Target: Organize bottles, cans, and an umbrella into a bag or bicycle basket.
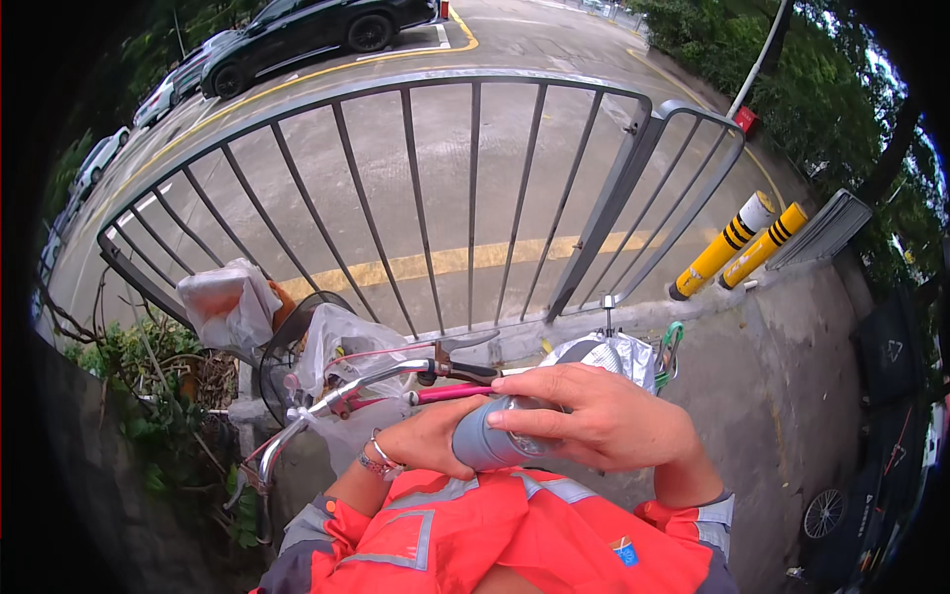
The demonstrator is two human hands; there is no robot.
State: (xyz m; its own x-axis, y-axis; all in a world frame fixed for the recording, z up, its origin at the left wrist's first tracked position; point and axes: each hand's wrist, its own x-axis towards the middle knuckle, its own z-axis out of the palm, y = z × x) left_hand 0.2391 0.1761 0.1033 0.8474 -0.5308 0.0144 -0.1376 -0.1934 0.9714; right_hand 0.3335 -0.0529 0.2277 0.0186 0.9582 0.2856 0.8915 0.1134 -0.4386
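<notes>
Close to the chest of an orange-red jacket (445, 520) with grey reflective strips, I hold a bottle or flask (479, 438) with a blue-grey cylindrical part and a clear, shiny part. My left hand (427, 438), with bracelets at the wrist, grips the blue-grey part. Over the clear end, my right hand (612, 419) lays its fingers and hides much of it. Just beyond my hands stands a bicycle with chrome handlebars (334, 397), a brake lever (467, 343) and a pink frame tube (453, 392). A silver cover (638, 356) shows behind my right hand.
A metal railing (475, 200) stands ahead, with parked cars (297, 44) beyond. Plastic bags (356, 341) hang near the handlebars. Yellow bollards (720, 245) are at the right, a dark bin (890, 356) at the far right, and plants (156, 364) at the left.
</notes>
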